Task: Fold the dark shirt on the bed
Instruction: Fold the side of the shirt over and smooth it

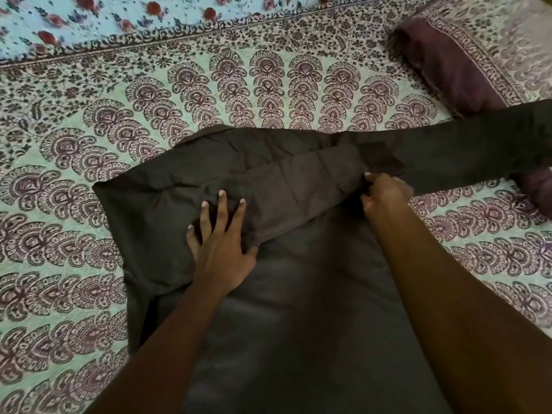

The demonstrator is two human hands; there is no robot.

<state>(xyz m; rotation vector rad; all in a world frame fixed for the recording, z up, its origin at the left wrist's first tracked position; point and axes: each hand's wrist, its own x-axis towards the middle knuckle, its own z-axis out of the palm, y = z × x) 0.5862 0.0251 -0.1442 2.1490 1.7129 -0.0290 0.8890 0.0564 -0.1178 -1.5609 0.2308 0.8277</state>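
Observation:
The dark shirt point(298, 294) lies spread on the bed, its body running toward me. One sleeve point(283, 186) is folded across the upper part of the shirt, with its cuff near the right. The other sleeve point(463, 138) stretches out to the right edge of the view. My left hand point(221, 243) lies flat with fingers spread, pressing on the folded sleeve where it meets the shirt body. My right hand point(385, 195) has its fingers curled and pinches the fabric just below the cuff.
A patterned bedspread point(74, 180) in pale green and maroon covers the bed. A maroon-bordered pillow point(466, 55) lies at the upper right, partly under the outstretched sleeve. A floral cloth point(89, 19) lies along the far edge.

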